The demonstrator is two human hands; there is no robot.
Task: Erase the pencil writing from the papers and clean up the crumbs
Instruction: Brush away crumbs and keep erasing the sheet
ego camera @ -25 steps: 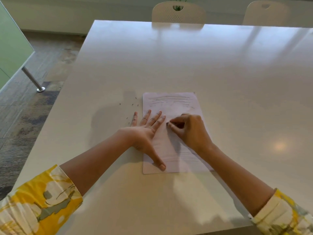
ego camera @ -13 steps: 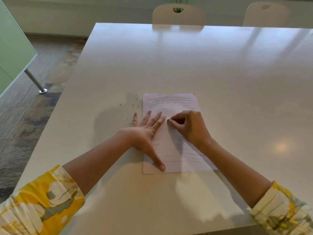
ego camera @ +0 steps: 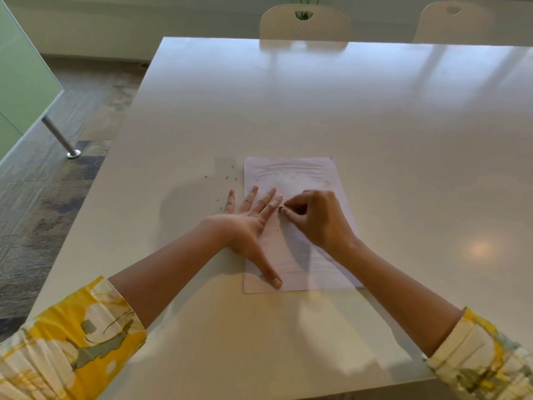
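My right hand (ego camera: 315, 219) pinches a small dark eraser (ego camera: 281, 209) between thumb and fingertips, its tip on the paper (ego camera: 291, 171) about midway down the sheet. My left hand (ego camera: 248, 223) lies flat with fingers spread, pressing the sheet's left edge, thumb stretched down toward its near corner.

To do this well I would rub in short strokes away from the pinning hand, so the sheet is pulled taut and not buckled, and press lightly since the paper looks thin. Pencil lines show along the top and faintly near the bottom, so I judge much is left to erase.

Dark crumbs (ego camera: 227, 177) lie scattered on the worktop (ego camera: 375, 111) just left of the sheet, one speck on the paper itself; those wait for sweeping afterwards.
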